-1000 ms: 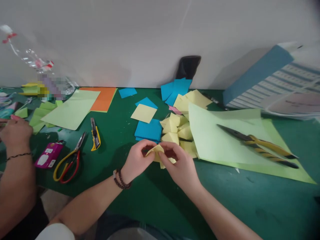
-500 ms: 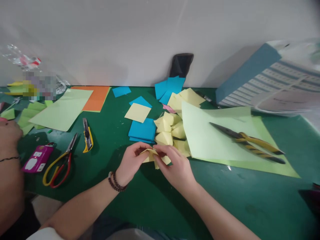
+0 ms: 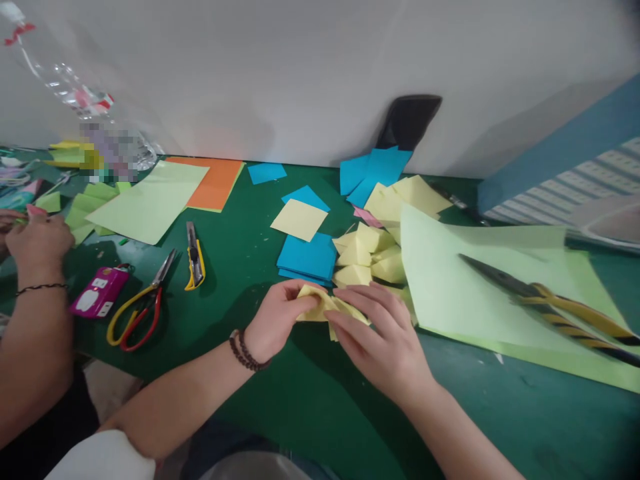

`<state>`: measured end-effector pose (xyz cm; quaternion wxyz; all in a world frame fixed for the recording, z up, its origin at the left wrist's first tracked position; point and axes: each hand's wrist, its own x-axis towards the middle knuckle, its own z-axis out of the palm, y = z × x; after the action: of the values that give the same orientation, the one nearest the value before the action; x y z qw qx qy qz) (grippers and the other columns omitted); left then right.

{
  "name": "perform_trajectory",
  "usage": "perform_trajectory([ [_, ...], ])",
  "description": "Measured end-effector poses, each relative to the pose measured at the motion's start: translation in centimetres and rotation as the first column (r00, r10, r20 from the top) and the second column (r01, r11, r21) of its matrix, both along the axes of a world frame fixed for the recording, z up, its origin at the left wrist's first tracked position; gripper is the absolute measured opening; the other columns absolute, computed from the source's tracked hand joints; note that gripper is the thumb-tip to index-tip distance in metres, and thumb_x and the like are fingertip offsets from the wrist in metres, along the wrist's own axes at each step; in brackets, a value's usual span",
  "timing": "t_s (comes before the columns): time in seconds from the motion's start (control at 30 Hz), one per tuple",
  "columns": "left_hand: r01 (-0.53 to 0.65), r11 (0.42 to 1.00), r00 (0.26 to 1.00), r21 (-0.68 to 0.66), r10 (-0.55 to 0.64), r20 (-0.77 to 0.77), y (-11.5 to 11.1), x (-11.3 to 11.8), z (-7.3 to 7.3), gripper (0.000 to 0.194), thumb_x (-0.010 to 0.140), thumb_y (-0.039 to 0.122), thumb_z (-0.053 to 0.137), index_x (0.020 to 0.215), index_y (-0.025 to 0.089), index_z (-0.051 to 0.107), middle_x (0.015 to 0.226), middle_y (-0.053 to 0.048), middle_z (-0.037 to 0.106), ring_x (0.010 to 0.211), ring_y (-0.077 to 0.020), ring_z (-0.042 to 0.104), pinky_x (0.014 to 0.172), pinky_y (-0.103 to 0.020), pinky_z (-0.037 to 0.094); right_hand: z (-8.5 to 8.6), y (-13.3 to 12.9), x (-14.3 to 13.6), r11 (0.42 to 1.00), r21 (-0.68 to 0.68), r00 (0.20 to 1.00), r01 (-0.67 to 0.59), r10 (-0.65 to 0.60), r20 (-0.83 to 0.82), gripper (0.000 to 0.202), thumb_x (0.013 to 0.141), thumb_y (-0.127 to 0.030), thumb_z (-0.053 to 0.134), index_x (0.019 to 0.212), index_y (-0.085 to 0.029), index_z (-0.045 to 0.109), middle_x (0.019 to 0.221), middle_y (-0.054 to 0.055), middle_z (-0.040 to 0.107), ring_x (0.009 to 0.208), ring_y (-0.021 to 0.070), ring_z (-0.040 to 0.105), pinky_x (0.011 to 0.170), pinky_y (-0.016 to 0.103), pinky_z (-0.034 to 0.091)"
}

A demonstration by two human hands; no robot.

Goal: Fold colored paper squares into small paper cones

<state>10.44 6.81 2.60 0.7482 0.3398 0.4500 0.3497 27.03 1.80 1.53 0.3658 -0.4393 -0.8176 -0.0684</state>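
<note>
Between my hands is a folded piece of yellow paper (image 3: 311, 307). My left hand (image 3: 277, 320), with dark bead bracelets at its wrist, pinches the paper's left side. The fingers of my right hand (image 3: 383, 330) press on its right side. Just beyond them lie several folded yellow paper shapes (image 3: 356, 255) and a stack of blue squares (image 3: 307, 257). A single pale yellow square (image 3: 300, 220) rests partly over the blue paper behind the stack.
Red-and-yellow-handled scissors (image 3: 145, 310), a yellow cutter (image 3: 195, 257) and a magenta box (image 3: 101, 291) lie left. Pliers (image 3: 535, 293) rest on green sheets (image 3: 450, 280) at right. A phone (image 3: 410, 122) leans on the wall. Another person's hands (image 3: 40, 237) work at far left.
The view has shifted, so most things appear further right or larger. The yellow paper between my hands now shows a raised, curved fold, and my right fingers are spread further along it.
</note>
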Motion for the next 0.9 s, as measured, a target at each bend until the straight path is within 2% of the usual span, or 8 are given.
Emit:
perform_trajectory([
  [0.13,0.055,0.998,0.997,-0.036,-0.054,0.051,-0.1,0.0,0.0,0.023,0.064,0.017,0.067,0.087,0.014,0.068,0.083,-0.003,0.067,0.079,-0.0161,0.062,0.074,-0.029,0.051,-0.2,0.2,0.2,0.999,0.014,0.998,0.04,-0.04,-0.057,0.023,0.078,-0.006,0.069,0.097,-0.02,0.064,0.092,0.006,0.071,0.098,0.0251,0.063,0.091,0.049,0.051],
  [0.4,-0.024,1.0,0.999,0.02,0.024,-0.026,0.0,0.0,-1.3,0.014,0.062,0.012,0.06,0.073,0.014,0.068,0.076,-0.003,0.067,0.072,-0.0127,0.061,0.067,-0.023,0.047,-0.2,-0.5,-0.6,0.999,0.026,0.999,0.023,-0.024,0.036,0.023,0.081,-0.009,0.068,0.1,-0.022,0.065,0.098,0.003,0.074,0.104,0.0247,0.062,0.103,0.05,0.041],
  [0.47,-0.054,0.997,0.999,0.06,0.054,-0.007,0.0,-0.1,-1.3,0.012,0.063,0.012,0.061,0.072,0.015,0.069,0.077,-0.003,0.068,0.072,-0.0128,0.061,0.068,-0.023,0.048,-0.1,-0.7,-1.0,1.0,0.02,1.0,0.009,-0.01,0.019,0.025,0.081,-0.009,0.066,0.103,-0.021,0.064,0.101,0.004,0.074,0.105,0.0251,0.062,0.104,0.051,0.04],
  [0.53,-0.061,0.982,0.998,0.177,0.061,0.007,0.0,-0.2,-1.2,0.012,0.065,0.011,0.062,0.072,0.016,0.07,0.079,-0.003,0.069,0.076,-0.0145,0.063,0.073,-0.026,0.05,0.1,-0.8,-1.2,0.999,0.019,0.999,0.031,-0.03,-0.035,0.025,0.081,-0.012,0.067,0.104,-0.019,0.061,0.1,0.006,0.074,0.102,0.025,0.063,0.102,0.051,0.041],
  [0.67,0.003,0.858,1.0,0.514,0.012,-0.026,-0.2,-0.4,-0.7,0.007,0.074,0.017,0.068,0.074,0.019,0.074,0.085,-0.005,0.072,0.087,-0.0193,0.066,0.085,-0.032,0.051,0.6,-0.8,-1.2,0.992,0.028,0.989,0.126,-0.123,-0.085,0.028,0.081,-0.02,0.07,0.106,-0.021,0.058,0.089,0.005,0.073,0.09,0.0235,0.064,0.094,0.047,0.046],
  [0.73,0.005,0.812,0.998,0.583,0.028,-0.047,-0.3,-0.5,-0.7,0.006,0.079,0.024,0.069,0.08,0.02,0.074,0.087,-0.006,0.072,0.086,-0.02,0.067,0.084,-0.034,0.052,0.8,-0.8,-1.1,0.991,0.013,0.987,0.135,-0.134,-0.084,0.026,0.081,-0.021,0.07,0.104,-0.024,0.058,0.085,0.003,0.073,0.085,0.0226,0.064,0.091,0.045,0.046],
  [0.8,-0.017,0.795,0.997,0.606,0.059,-0.05,-0.4,-0.5,-0.7,0.011,0.079,0.03,0.072,0.085,0.021,0.072,0.088,-0.006,0.073,0.088,-0.0212,0.067,0.083,-0.035,0.053,0.9,-0.8,-1.0,0.993,-0.012,0.989,0.117,-0.117,-0.092,0.023,0.081,-0.019,0.069,0.101,-0.026,0.058,0.083,0.001,0.073,0.082,0.0212,0.064,0.09,0.044,0.046],
  [0.9,-0.018,0.72,0.997,0.694,0.069,-0.045,-0.3,-0.7,-0.7,0.017,0.079,0.036,0.074,0.08,0.021,0.066,0.087,-0.007,0.074,0.099,-0.0242,0.066,0.091,-0.04,0.051,1.0,-0.9,-0.9,0.996,-0.009,0.988,0.092,-0.092,-0.123,0.026,0.08,-0.01,0.067,0.097,-0.027,0.058,0.081,-0.002,0.073,0.079,0.0192,0.064,0.09,0.043,0.047],
])
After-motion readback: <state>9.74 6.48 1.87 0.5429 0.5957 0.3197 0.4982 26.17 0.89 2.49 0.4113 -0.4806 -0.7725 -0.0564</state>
